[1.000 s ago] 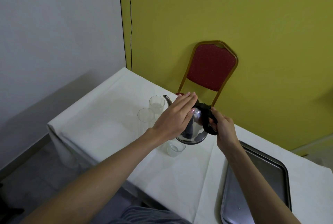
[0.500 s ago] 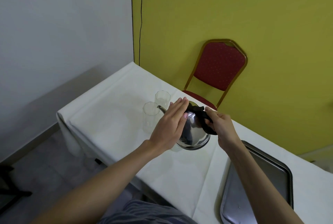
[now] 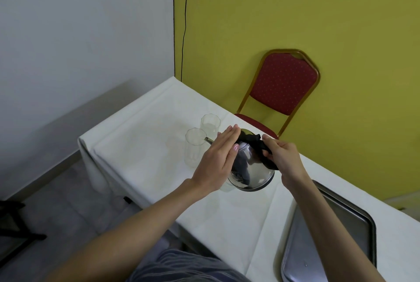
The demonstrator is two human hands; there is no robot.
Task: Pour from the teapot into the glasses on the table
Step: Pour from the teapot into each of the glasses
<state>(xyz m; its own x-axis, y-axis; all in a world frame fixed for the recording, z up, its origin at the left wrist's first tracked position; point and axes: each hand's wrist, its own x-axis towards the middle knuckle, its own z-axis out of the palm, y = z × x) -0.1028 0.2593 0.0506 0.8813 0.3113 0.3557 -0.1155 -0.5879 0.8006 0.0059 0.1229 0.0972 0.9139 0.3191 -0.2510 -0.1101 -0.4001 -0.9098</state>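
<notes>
Teapot [image 3: 250,168]: polished metal, mirror-glossy, smooth; its handle [image 3: 261,147] black and matt, material unclear. Two glasses [image 3: 193,147] at its 10 o'clock: clear, smooth glass, faceted rims. Worktop [image 3: 141,152]: covered in white matt cloth, creased. Tray [image 3: 341,236] at 5 o'clock: grey metal, dull brushed sheen. Chair [image 3: 284,84] at 12 o'clock: red dotted fabric, matt; frame gold-coloured with slight gloss. Walls: matt paint.

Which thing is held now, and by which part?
The right hand grips the teapot by its black handle. The left hand lies flat against its lid side.
</notes>
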